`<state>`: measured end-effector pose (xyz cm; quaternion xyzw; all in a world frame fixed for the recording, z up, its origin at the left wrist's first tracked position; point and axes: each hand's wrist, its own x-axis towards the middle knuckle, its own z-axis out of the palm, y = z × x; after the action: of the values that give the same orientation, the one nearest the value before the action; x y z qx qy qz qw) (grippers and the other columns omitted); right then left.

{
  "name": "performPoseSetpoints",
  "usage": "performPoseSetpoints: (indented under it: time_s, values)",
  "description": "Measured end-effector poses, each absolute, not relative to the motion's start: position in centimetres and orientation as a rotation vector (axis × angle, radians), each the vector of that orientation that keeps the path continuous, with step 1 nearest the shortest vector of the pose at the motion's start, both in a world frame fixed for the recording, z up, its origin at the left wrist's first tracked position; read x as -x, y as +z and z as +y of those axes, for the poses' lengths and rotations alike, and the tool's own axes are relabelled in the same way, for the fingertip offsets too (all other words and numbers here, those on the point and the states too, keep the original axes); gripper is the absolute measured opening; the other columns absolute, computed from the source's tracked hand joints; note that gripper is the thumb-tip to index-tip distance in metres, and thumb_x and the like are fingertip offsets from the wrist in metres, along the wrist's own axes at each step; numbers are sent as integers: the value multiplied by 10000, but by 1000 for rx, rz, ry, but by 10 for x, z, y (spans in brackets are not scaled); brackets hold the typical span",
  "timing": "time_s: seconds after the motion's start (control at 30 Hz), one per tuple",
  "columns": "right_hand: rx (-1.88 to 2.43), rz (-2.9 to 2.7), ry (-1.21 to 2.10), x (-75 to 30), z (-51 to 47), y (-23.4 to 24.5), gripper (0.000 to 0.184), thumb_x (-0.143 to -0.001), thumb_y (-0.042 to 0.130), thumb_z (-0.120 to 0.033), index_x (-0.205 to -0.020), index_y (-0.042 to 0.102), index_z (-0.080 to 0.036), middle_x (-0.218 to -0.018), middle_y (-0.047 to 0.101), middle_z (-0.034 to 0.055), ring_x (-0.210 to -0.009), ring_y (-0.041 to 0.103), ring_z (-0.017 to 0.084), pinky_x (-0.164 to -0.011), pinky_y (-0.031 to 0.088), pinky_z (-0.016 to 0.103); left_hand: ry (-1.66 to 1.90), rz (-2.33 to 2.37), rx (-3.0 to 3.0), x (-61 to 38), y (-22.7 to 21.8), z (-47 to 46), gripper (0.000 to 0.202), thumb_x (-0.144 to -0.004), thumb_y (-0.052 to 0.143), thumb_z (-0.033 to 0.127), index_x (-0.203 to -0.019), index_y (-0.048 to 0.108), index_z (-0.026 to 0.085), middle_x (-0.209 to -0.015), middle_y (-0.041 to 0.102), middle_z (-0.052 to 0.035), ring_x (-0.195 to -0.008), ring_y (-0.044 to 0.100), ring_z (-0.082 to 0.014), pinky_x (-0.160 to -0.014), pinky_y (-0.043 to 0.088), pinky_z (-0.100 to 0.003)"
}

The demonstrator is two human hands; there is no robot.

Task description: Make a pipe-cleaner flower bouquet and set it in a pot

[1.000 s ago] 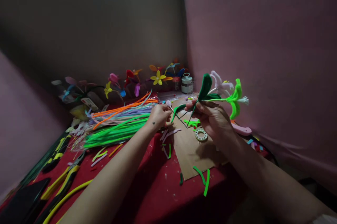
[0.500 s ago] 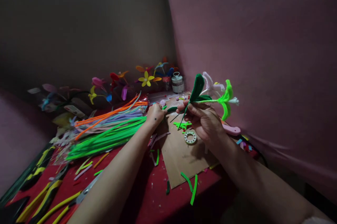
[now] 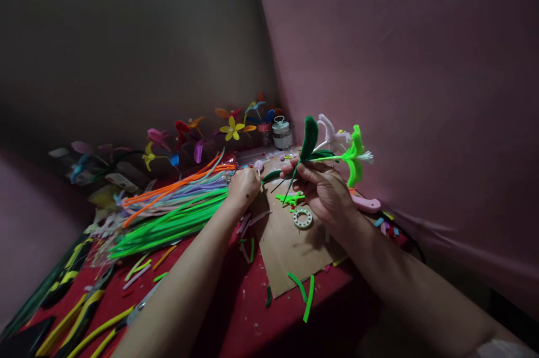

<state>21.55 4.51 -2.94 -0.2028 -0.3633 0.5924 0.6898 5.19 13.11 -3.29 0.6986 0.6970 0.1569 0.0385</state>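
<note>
Right hand: we record its grip as closed, thumb and fingers pinching the stems of one flower bunch, held above the red-covered worktop. In the bunch we list a bright green flower with a pale tufted centre, a pale lilac flower and a dark green leaf standing up; thin stem ends slant down past the fingers.

Left hand: fingers curled in, their tips turned from us; we cannot tell what, if anything, this grip has hold of. Just beside it, a round lilac bud and a dark green strip.

Below the right hand: one cardboard sheet, bearing a ring with small holes and bright green offcuts.

Left side: green pipe cleaners, bundled; orange pipe cleaners beyond; yellow-and-black pliers nearer us.

Back: a yellow flower among others of several colours; a lidded jar.

Right side: one pink handle.
</note>
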Motion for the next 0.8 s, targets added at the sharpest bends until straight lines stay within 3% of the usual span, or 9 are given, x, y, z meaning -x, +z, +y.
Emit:
performPoseSetpoints:
  time_s: [0.17, 0.27, 0.37, 0.43, 0.57, 0.8]
  values:
    - [456, -794, 1327, -213, 47, -26, 42, -699, 676, -214, -730, 679, -186, -733, 680, 44, -671, 616, 165, -544, 434, 273, 587, 2018, -2074, -67, -39, 130, 255, -589, 700, 282, -814, 637, 181, -860, 698, -129, -934, 636, -301, -743, 450, -315]
    - [448, -770, 1370, -213, 47, -26, 68, -669, 697, -209, -725, 671, -182, -712, 677, 33, -651, 611, 152, -502, 418, 246, 709, 1944, -1949, -67, -33, 131, 151, -615, 669, 282, -596, 566, 173, -539, 596, -59, -626, 635, -230, -553, 427, -274]
    - [466, -783, 1413, -214, 49, -30, 115, -680, 700, -260, -748, 669, -173, -700, 673, 26, -641, 612, 138, -470, 412, 217, 878, 1823, -1826, -58, -16, 125, 261, -720, 573, 374, -563, 488, 182, -394, 399, 38, -356, 442, -117, -393, 327, -237]
    - [470, -772, 1443, -215, 50, -34, 136, -687, 703, -266, -770, 673, -163, -722, 680, 33, -650, 615, 133, -474, 419, 208, 1040, 1734, -1776, -50, -1, 112, 260, -782, 500, 416, -664, 489, 186, -423, 377, 67, -334, 374, -82, -362, 294, -212]
    - [462, -753, 1474, -212, 49, -37, 154, -677, 718, -246, -794, 684, -152, -747, 685, 40, -692, 627, 141, -511, 442, 208, 1579, 1189, -1595, -42, 19, 66, 184, -711, 650, 320, -698, 537, 175, -475, 477, 64, -361, 406, -62, -346, 295, -182]
    - [515, -753, 1510, -200, 45, -39, 142, -676, 714, -256, -782, 689, -165, -779, 694, 56, -664, 615, 139, -548, 452, 244, 1619, 1051, -1609, -52, 6, 6, 81, -699, 691, 220, -689, 627, 171, -482, 515, 58, -393, 445, -57, -383, 356, -174]
